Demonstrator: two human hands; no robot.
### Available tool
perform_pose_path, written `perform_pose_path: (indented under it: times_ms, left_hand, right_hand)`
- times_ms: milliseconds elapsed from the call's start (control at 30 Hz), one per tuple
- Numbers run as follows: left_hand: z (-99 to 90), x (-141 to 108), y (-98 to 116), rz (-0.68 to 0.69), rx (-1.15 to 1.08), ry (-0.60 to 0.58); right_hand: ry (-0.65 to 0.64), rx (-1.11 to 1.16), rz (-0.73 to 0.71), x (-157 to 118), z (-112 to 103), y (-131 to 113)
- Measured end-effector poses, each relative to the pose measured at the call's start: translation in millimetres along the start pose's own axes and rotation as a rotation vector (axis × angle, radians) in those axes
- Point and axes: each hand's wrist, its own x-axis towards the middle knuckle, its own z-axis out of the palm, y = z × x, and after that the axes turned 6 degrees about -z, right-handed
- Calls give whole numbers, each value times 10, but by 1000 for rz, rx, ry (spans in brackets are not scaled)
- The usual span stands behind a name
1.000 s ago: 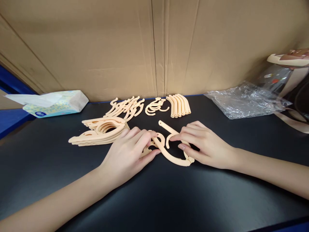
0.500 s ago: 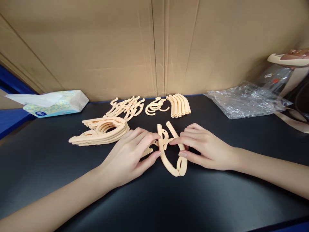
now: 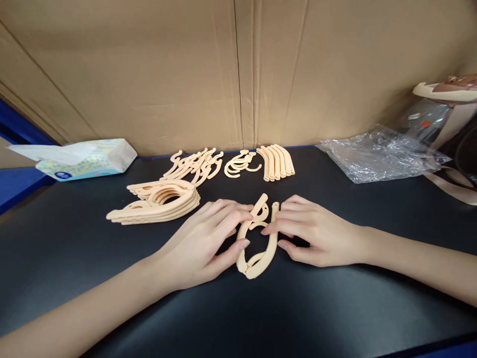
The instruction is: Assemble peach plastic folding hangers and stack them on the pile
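Between my hands a cream plastic folding hanger [image 3: 264, 259] lies on the black table, its two curved arms folded toward each other and meeting at the near end. My left hand [image 3: 214, 236] grips the left arm between fingers and thumb, covering part of it. My right hand [image 3: 313, 231] has its fingers over the right arm, the index fingertip reaching inside the loop and the thumb by the arm's outer side. Part of the hook shows inside the loop. To the left rests a stack of cream folded hangers [image 3: 156, 219].
Along the back lie loose cream hanger pieces [image 3: 194, 166], several hooks [image 3: 238, 164] and a row of curved arms [image 3: 276, 163]. A tissue pack [image 3: 89, 159] is at back left. Clear plastic bags [image 3: 383, 154] and a strap [image 3: 454, 189] are at right. Cardboard [image 3: 186, 74] stands behind.
The hanger has turned: its joined near end swung left while the far ends shifted right. My right hand moved slightly nearer to me; the left stayed almost in place.
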Motion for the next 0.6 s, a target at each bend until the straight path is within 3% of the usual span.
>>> perform_pose_path:
  times_ms: [367, 600]
  left_hand:
    - [-13, -18, -36, 26, -76, -57]
    - [10, -11, -24, 12, -55, -66]
  right_hand:
    - [94, -81, 49, 1, -25, -26]
    - [53, -79, 36, -6, -22, -15]
